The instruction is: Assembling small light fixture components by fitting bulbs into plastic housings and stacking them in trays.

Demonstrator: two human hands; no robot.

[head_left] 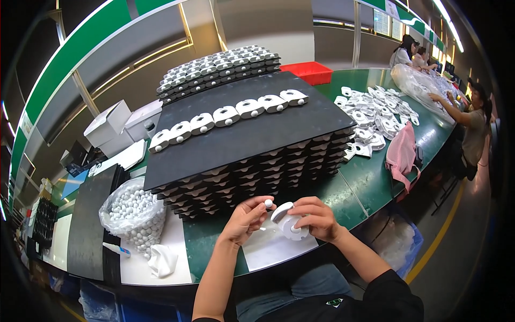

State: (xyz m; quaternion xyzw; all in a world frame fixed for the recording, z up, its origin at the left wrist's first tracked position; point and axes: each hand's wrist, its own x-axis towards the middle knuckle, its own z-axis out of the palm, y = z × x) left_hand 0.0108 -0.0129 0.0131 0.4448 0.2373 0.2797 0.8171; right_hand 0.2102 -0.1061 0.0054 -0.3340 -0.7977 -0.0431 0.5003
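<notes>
Between the thumb and fingers of my left hand (245, 219) is a small white ball (269, 203). My right hand (316, 219) grips a white plastic part (289, 225) with a round disc and a curved lip, held just to the right of the ball. The ball and the part look slightly apart. Both hands are above a white sheet (273, 252) at the table's near edge. In front of them, a row of similar white parts (226, 115), each with a small ball at its front, lies across the top black board (188, 161) of a tall stack.
A clear bag of white balls (131, 209) stands left, near a glue bottle (116, 249) and crumpled white cloth (162, 261). Loose white parts (375, 115) lie right, beside a pink cloth (402, 153). A red bin (308, 73) is behind. Co-workers (475, 123) work far right.
</notes>
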